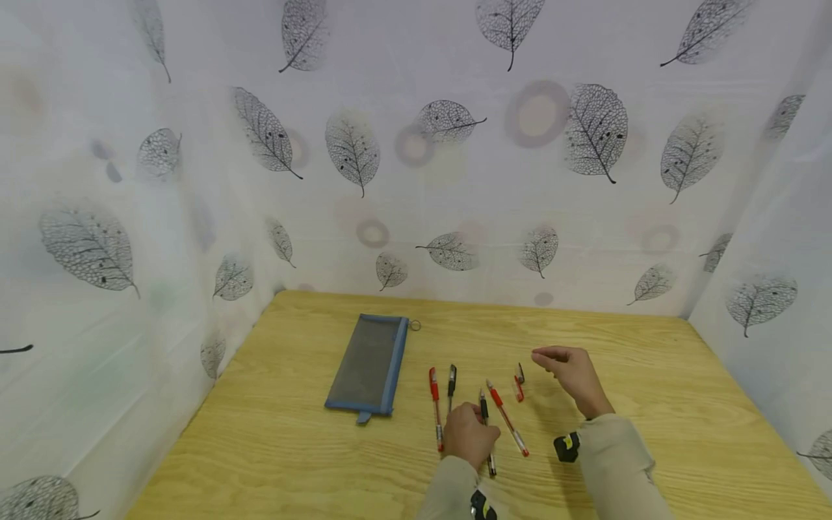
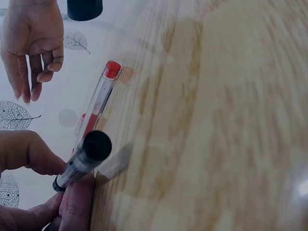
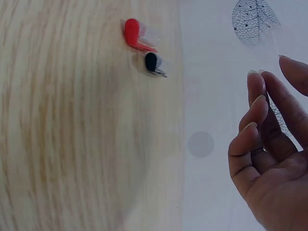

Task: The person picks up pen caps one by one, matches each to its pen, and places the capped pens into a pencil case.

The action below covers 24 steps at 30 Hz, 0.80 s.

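My left hand (image 1: 469, 435) pinches a black gel pen (image 2: 79, 162) between thumb and fingers, low over the table. In the head view that pen's bare tip points away, and the hand hides part of its barrel. To its right lies an uncapped red pen (image 1: 508, 419). On the hand's left are a red pen (image 1: 435, 410) and a black pen (image 1: 451, 380), both with caps on. My right hand (image 1: 575, 374) hovers above the table with loosely bent fingers and nothing in them. Close by lie a black cap (image 3: 151, 62) and a red cap (image 3: 131, 33).
A grey mesh zip pouch (image 1: 367, 365) with blue edging lies left of the pens, its key ring (image 1: 416, 326) at the far corner. Leaf-patterned white curtains (image 1: 416, 202) enclose the wooden table (image 1: 260, 448) at the back and sides.
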Each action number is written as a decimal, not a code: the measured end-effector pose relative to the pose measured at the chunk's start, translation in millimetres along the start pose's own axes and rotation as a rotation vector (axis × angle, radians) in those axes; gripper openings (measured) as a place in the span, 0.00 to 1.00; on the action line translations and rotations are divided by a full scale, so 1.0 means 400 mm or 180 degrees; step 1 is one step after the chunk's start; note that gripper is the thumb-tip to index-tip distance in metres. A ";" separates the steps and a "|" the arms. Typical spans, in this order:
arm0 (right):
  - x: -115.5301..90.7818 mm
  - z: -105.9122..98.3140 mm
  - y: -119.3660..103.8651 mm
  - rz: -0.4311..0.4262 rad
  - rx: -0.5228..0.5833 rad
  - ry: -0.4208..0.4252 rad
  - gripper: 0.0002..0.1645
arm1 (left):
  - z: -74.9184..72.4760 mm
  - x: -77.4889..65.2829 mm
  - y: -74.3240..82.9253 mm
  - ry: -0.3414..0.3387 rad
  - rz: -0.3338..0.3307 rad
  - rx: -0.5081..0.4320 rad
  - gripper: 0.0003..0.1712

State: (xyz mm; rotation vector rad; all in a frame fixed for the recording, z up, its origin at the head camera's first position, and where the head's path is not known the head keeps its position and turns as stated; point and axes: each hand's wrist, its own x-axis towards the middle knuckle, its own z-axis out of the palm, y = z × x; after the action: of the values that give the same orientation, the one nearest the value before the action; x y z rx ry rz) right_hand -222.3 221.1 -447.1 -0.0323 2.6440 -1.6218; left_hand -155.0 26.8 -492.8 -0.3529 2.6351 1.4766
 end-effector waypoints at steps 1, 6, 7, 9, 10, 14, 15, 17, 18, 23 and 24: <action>0.002 0.002 0.003 0.0009 0.0005 -0.0006 0.29 | 0.000 -0.001 0.000 0.0022 0.0013 -0.0013 0.16; 0.013 0.011 0.024 0.0034 0.0017 -0.0061 0.27 | -0.002 -0.007 -0.003 0.0046 0.0027 -0.0191 0.17; 0.016 0.012 0.029 0.0039 0.0019 -0.0071 0.27 | -0.004 -0.007 -0.004 0.0043 0.0044 -0.0235 0.16; 0.021 0.015 0.037 0.0065 0.0021 -0.0077 0.26 | -0.006 -0.006 -0.007 0.0021 0.0073 -0.0330 0.16; 0.023 0.017 0.041 0.0090 0.0022 -0.0072 0.25 | -0.007 -0.006 -0.008 0.0010 0.0095 -0.0377 0.15; 0.030 0.023 0.049 0.0150 0.0009 -0.0076 0.24 | -0.008 -0.003 -0.016 0.0008 0.0281 -0.0473 0.12; 0.031 0.025 0.050 0.0164 0.0010 -0.0074 0.23 | -0.007 -0.002 -0.019 0.0004 0.0342 -0.0507 0.12; 0.034 0.028 0.049 0.0182 -0.0002 -0.0084 0.22 | -0.008 -0.001 -0.025 -0.0028 0.0460 -0.0592 0.12; 0.035 0.030 0.048 0.0195 -0.0014 -0.0089 0.22 | -0.009 -0.001 -0.027 -0.0059 0.0513 -0.0641 0.12; 0.045 0.037 0.044 0.0243 -0.0190 -0.0107 0.18 | -0.025 -0.004 -0.030 -0.0270 0.0629 -0.0808 0.15; 0.048 0.038 0.044 0.0257 -0.0243 -0.0108 0.17 | -0.029 -0.005 -0.028 -0.0305 0.0630 -0.0829 0.16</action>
State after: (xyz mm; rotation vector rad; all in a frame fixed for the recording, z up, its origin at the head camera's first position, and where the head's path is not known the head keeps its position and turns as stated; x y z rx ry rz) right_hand -240.7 214.9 -470.0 0.0436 2.6439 -1.4829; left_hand -149.8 11.5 -495.7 -0.0382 2.4665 1.8537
